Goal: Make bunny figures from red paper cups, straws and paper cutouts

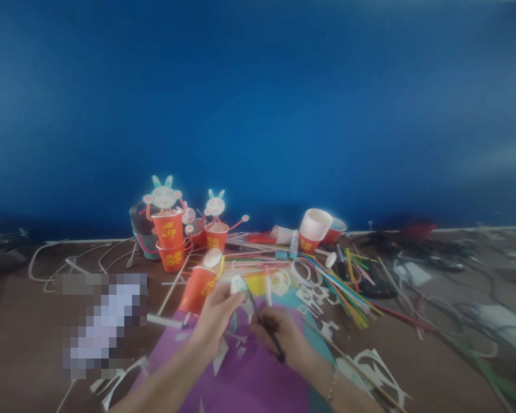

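Observation:
My left hand [217, 315] is closed on a small piece of white paper [238, 284] that carries green marks. In my right hand [281, 331] is a pair of scissors [277, 346] with dark handles. Its blades point up and away from me, close to the paper's right edge. Both hands are above a purple sheet [241, 387] with white paper scraps on it. An orange paper cup [195, 288] leans over just beyond my left hand. The picture is slightly blurred, so the exact contact of blade and paper cannot be made out.
Rabbit-faced paper figures [163, 196] stand in orange cups at the back left. Stacked paper cups [317, 225] rise at the back right. Coloured sticks [344, 295], cut-out scraps [376, 370] and cables [447, 310] spread rightward. A blue wall [258, 115] closes off the back.

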{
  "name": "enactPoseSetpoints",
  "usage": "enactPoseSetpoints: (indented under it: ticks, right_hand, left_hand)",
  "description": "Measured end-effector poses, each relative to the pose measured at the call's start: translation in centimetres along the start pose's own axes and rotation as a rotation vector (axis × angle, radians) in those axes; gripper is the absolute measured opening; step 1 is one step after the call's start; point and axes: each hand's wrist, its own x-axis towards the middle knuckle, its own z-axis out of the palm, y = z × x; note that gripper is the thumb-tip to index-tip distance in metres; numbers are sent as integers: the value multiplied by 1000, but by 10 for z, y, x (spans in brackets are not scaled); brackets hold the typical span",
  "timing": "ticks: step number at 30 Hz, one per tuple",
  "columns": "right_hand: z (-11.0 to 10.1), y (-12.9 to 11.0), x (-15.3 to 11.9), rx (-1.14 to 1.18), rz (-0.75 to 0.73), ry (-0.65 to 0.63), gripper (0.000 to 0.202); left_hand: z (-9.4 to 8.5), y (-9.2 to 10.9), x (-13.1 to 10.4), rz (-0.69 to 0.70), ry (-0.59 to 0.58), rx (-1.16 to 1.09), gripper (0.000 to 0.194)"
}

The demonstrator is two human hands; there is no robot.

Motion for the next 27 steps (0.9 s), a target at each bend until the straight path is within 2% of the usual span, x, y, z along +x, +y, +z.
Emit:
enactPoseSetpoints:
  ticks: [4,12,17,27]
  right_hand:
    - [0,-1,0,-19,-4,15,42]
    - [-1,-7,-1,-23,51,8,40]
    - [-1,-5,-1,-18,32,4,41]
    - [0,-1,1,-23,-9,24,39]
  left_hand:
    - [0,4,-1,-3,-1,25,13]
    - [-5,0,2,22,-14,80,11]
    - [-4,5,2,27,-55,58,7]
    - [-2,8,0,15,-28,59,9]
